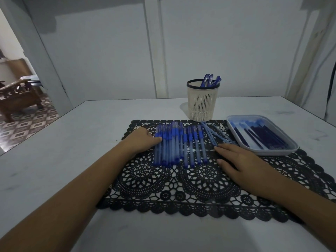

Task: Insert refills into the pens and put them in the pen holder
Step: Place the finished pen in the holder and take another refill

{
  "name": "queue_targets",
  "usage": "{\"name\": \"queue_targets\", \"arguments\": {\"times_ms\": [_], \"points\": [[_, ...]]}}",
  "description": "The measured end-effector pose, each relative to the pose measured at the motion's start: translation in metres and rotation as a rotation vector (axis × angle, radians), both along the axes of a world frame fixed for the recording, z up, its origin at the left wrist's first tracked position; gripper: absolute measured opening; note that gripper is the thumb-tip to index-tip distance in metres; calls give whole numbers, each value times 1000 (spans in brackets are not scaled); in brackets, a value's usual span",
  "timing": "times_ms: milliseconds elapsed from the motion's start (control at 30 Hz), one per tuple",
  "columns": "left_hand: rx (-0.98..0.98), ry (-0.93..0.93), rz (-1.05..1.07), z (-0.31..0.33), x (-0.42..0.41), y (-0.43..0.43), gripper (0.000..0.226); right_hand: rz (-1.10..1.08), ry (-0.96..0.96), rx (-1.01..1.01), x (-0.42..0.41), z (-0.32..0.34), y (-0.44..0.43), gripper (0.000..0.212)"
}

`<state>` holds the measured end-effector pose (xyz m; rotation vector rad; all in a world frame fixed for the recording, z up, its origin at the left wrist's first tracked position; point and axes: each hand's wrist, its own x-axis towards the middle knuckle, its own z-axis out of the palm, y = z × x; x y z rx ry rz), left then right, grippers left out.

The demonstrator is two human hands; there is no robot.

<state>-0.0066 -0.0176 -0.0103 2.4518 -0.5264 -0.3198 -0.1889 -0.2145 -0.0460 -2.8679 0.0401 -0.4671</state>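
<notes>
While left fingers (pixel 156 139) curl against the pens (pixel 180 144), right fingers (pixel 226 148) lie flat beside them.

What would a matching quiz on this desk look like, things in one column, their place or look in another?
1 pen holder
2 tray
3 row of pens
4 left hand

a side by side on the lace mat
b cream, blue pens standing inside
c at the row's left end
d on the right, holding dark blue pieces

Pairs: 1-b, 2-d, 3-a, 4-c
</notes>
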Motion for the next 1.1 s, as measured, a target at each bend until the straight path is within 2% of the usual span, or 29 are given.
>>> {"name": "queue_targets", "arguments": {"times_ms": [133,400,767,967,1100], "points": [[-58,36,3,-3,0,2,32,3,-3,-2,-1,0,0,47],[38,-111,-20,-5,-4,4,18,6,-7,-5,0,-1,-2,46],[158,-182,-47,-5,-10,2,32,1,0,3,1,-2,-2,46],[117,-174,-25,-12,-5,4,18,4,-7,7,1,-2,-2,46],[104,-206,15,-15,-7,2,17,1,2,10,1,-2,-1,46]]}}
